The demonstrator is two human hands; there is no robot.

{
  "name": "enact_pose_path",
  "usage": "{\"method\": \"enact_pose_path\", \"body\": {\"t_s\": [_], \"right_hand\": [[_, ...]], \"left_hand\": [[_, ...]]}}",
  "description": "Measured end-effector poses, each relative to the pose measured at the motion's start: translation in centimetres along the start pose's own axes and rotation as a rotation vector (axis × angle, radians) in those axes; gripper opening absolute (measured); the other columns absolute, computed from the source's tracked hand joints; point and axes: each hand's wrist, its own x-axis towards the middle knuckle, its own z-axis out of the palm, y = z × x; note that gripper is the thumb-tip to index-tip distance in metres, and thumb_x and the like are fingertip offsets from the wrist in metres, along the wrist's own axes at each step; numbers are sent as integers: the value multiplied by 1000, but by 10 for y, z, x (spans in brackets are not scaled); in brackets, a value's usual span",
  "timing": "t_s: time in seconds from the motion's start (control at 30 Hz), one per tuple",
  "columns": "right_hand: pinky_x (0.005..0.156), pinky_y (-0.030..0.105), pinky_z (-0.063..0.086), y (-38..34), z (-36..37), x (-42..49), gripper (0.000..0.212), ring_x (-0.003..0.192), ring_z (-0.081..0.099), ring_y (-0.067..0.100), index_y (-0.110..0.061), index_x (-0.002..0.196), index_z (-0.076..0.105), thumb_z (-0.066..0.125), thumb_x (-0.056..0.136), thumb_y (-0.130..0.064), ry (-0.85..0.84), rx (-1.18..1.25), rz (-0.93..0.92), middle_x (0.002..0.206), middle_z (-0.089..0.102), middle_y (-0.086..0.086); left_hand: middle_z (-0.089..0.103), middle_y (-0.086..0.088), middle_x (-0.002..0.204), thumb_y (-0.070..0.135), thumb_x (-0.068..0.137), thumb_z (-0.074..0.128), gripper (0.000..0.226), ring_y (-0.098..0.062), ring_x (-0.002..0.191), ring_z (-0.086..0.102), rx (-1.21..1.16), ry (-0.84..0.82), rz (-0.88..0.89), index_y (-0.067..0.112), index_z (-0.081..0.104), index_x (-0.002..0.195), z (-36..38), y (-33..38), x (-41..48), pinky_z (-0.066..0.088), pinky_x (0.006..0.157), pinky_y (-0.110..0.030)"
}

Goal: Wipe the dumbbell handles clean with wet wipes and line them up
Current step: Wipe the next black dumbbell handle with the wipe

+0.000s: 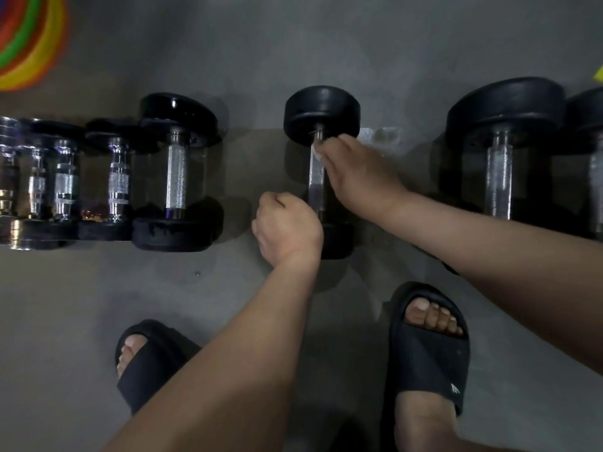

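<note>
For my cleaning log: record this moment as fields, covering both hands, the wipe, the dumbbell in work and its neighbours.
dumbbell in work: black-headed dumbbell, lying on the floor, apart from both neighbours
right hand: pinches the wet wipe against the far end of the handle
left hand: curled at the handle's near end; grip unclear
left neighbours: row of smaller dumbbells, side by side
right neighbours: larger dumbbells
feet: black slippers

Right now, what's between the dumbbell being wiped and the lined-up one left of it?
Head view: bare floor, plus the left hand beside the wiped dumbbell.
</note>
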Motion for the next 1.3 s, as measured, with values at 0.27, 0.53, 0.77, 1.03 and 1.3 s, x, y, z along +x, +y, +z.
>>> {"method": "enact_pose_path", "body": {"t_s": [0.27,0.53,0.77,1.03,1.3], "right_hand": [[69,48,48,4,-2,9,32,85,58,38,-8,120,64,42,104,-25,72,36,45,100,58,17],[61,37,44,8,-3,13,37,81,57,36,-10,134,59,50,98,-10,15,-119,-64,102,56,16],[68,36,37,9,13,-4,21,85,59,31,-6,96,62,48,103,-20,104,142,253,93,63,15],[80,37,46,1,2,0,18,97,60,25,-10,113,62,51,102,-18,128,216,146,108,64,10],[78,41,51,7,-4,-14,18,90,62,25,-12,109,67,53,101,-21,-120,171,-183,102,62,7]], "left_hand": [[65,-15,120,23,99,35,32,-36,113,53,27,3,19,13,65,105,0,1,-2,31,80,-33],[65,-15,118,22,98,37,31,-36,110,54,15,-6,19,13,66,103,-1,2,1,33,79,-32],[67,-14,114,23,97,38,31,-36,107,55,12,0,20,14,68,101,-2,1,4,33,77,-31],[66,-12,115,23,98,38,31,-34,104,55,0,-14,-10,13,67,102,-4,1,7,32,77,-30],[67,-12,106,20,95,39,29,-34,98,57,-61,-20,-40,10,67,97,-9,-3,17,41,81,-34]]}}
